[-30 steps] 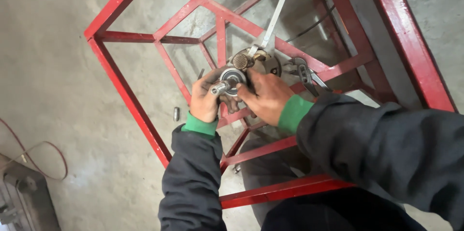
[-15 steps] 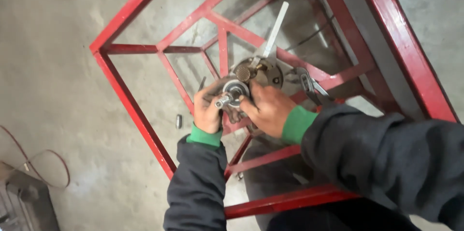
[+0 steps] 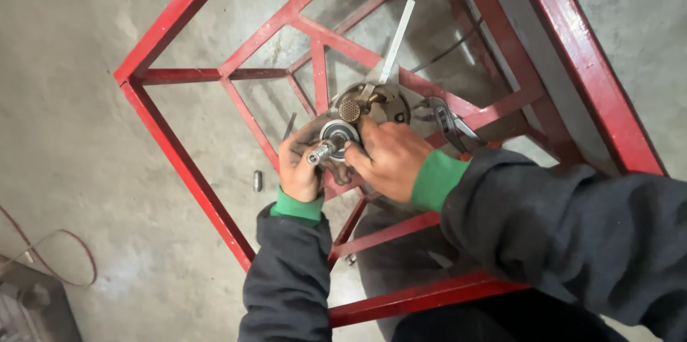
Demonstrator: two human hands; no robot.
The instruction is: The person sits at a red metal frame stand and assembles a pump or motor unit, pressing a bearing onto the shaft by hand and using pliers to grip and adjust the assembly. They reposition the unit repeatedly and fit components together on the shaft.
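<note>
Bearing and shaft assembly [image 3: 331, 147], a round silver metal part with a short threaded stub pointing toward the camera, sits at the centre of a red steel frame [image 3: 182, 163], gripped from both sides. Compared with half a second ago, the hands have closed in a little tighter around it and the view has shifted slightly, so the frame now fills more of the picture; the part itself stays in the same spot on the frame.

Left hand [image 3: 299, 167] wraps around the part from the left and below, fingers curled shut on it. Right hand [image 3: 390, 158] presses in from the right, fingertips clamped against the round rim. Both wrists show green cuffs under dark, soft jacket sleeves.

Just behind the part is a dull grey round housing [image 3: 372, 102] with a small brass-coloured mesh disc, and a flat pale metal bar [image 3: 396, 40] rises from it at a slant. Pliers [image 3: 445, 119] rest on a red bar to the right. A small metal cylinder [image 3: 257, 181] lies on the rough grey concrete floor [image 3: 79, 120], left of the frame.
</note>
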